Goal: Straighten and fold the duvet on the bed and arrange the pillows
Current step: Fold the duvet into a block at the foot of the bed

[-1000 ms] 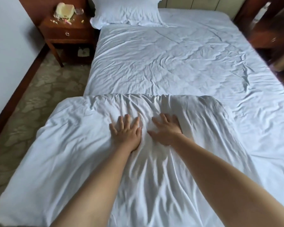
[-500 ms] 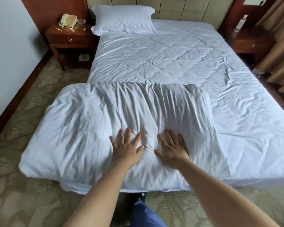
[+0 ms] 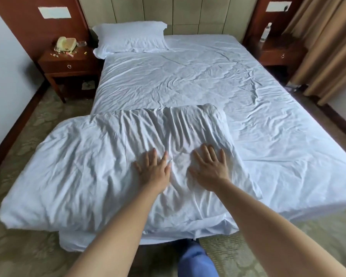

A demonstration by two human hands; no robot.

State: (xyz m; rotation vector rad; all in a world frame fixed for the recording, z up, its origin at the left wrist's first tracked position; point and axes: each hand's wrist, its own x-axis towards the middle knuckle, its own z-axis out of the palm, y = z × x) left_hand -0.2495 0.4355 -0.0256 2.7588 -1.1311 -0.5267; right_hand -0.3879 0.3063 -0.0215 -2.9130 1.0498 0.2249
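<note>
The duvet [image 3: 84, 172], folded at the foot of the bed [image 3: 278, 136], is pressed flat by the left hand [image 3: 154, 170] and right hand [image 3: 210, 166], fingers spread, hands apart.

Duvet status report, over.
Both hands, left and right, flat on folded duvet. Duvet overhangs bed's left foot corner. One pillow at head. Nothing obstructing.

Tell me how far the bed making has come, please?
Done: the duvet lies folded at the foot of the bed. In hand: left hand and right hand press flat on it, creases remaining. Left: its left end overhangs the bed; one pillow sits at the head.
</note>
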